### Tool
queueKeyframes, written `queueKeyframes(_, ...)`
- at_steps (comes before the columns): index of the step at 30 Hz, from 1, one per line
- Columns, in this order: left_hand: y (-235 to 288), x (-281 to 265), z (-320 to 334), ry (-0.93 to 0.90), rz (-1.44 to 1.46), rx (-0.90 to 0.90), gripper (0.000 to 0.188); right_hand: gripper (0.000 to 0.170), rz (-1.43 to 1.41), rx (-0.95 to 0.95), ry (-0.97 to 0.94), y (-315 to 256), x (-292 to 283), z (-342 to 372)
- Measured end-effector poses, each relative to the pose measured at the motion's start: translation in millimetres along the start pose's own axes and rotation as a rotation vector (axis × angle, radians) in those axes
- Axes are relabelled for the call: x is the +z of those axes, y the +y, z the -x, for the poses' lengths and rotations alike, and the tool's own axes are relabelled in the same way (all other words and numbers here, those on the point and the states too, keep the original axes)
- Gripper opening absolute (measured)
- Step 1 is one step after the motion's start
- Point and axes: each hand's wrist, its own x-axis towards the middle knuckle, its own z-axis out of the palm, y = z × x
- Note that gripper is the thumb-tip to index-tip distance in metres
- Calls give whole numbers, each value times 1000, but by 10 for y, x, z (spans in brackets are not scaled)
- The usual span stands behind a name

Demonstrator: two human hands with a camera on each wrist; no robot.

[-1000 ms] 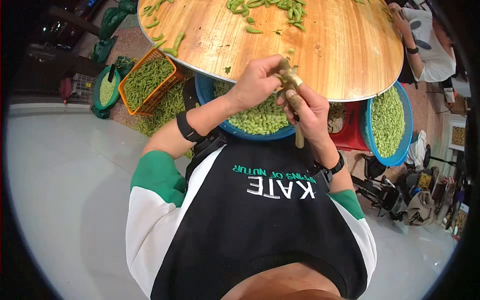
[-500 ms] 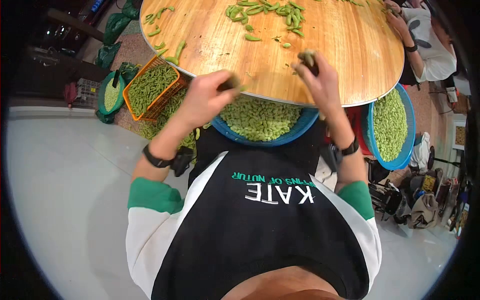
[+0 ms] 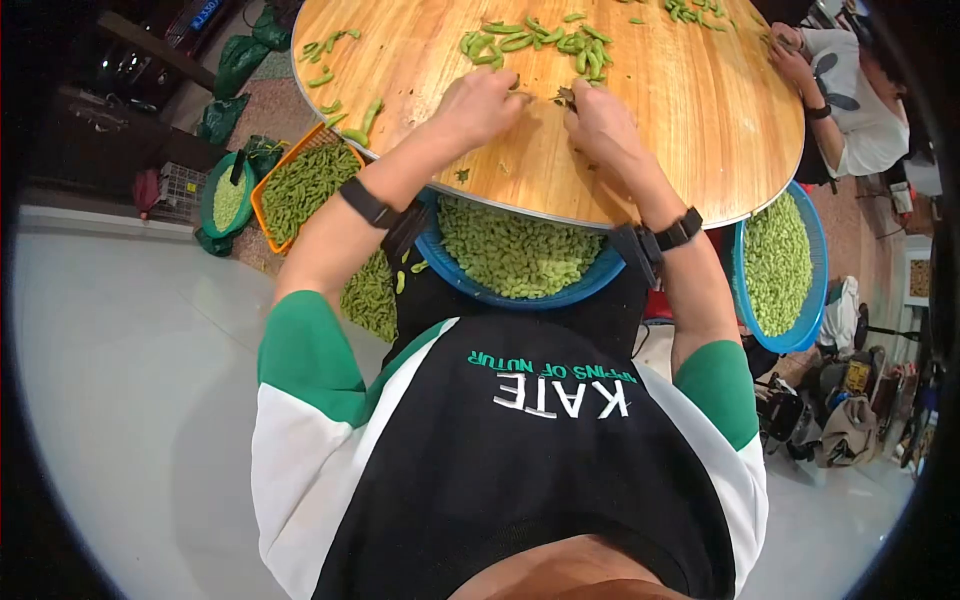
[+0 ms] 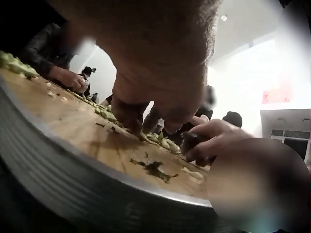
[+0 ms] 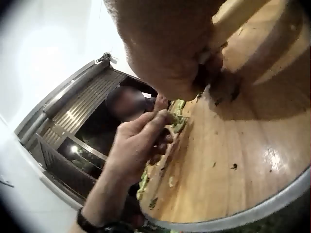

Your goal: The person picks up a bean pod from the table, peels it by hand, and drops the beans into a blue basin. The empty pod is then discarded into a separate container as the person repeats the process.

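Two hands lowered to a round wooden tabletop beside green bean pods

At far left, a green basin (image 3: 229, 199) is filled with pale shelled beans. Next to it, an orange crate (image 3: 264, 213) is packed with green pods, and more loose pods (image 3: 370, 300) are heaped on its near side.

To the right, the scene is filled by the tabletop (image 3: 690, 130), a round of light wood edged in pale metal. A few scattered pods are seen near its left rim. Farther right, the main cluster of pods (image 3: 516, 43) is spread beyond the two hands.

The left hand (image 3: 483, 105) is placed just beside the near left end of this cluster, its fingers bent downward; whether a pod is held cannot be told. Below, partly covered by the tabletop's edge, a blue basin (image 3: 470, 290) is filled with shelled beans.

The right hand (image 3: 605, 125) is lowered just near the cluster, to the right of the left hand and apart from it. Its fingers are curled, and a pale stick (image 5: 240, 18) is gripped by it, as shown in the right wrist view. Dark scraps are scattered nearby.

At far right, a second blue basin (image 3: 822, 270) is filled with shelled beans, and above it another person (image 3: 850, 90) is seen at the tabletop.
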Motion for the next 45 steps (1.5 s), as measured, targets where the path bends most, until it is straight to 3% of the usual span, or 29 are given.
queueKeyframes(2,-9,8,-32,-27,-22,-21,32,17,-52,-50,-31,-58,-143,118)
queueKeyframes(4,-11,1,-31,-64,-42,-42,34,15,-326,-168,-110,-164,-317,383)
queueKeyframes(7,-39,-54,8,-89,-62,-29,31,17,-468,-164,-198,-364,-430,797)
queueKeyframes(11,-184,24,87,23,-10,55,22,22,-554,-321,-115,-407,-330,1062)
queueKeyframes(12,-208,48,103,90,-62,100,16,22,-557,-315,-113,-409,-299,1077)
queueKeyframes(13,-179,35,132,85,-60,105,16,27,-748,-212,-107,-408,-262,1087)
queueKeyframes(15,-25,-55,249,-97,836,-223,12,36,-1049,-13,-101,-370,-244,1091)
queueKeyframes(16,73,-82,317,-100,838,-221,12,36,-1048,-10,-98,-359,-238,1080)
queueKeyframes(18,306,-109,502,-206,1372,-280,9,34,-1387,237,-122,-366,-192,1072)
queueKeyframes(20,433,-119,611,-240,1408,-272,12,32,-1498,263,-93,-368,-122,1065)
queueKeyframes(22,496,-86,673,-241,1449,-298,10,32,-1635,263,-189,-359,-116,1069)
queueKeyframes(32,571,-14,772,-171,1278,-260,7,31,-1799,224,-198,-408,-121,1170)
queueKeyframes(38,624,9,824,-68,1216,-202,7,35,-1723,236,-152,-412,-35,1191)
queueKeyframes(40,608,-10,809,-97,1219,-195,7,34,-1538,188,-53,-416,15,1185)
queueKeyframes(42,567,-15,779,-128,1223,-190,7,33,-1582,202,-51,-404,19,1178)
queueKeyframes(44,500,-5,744,-343,1661,-356,7,31,-1628,218,-56,-379,13,1175)
queueKeyframes(45,499,-7,763,-341,1663,-361,7,30,-1505,189,-87,-355,-7,1181)
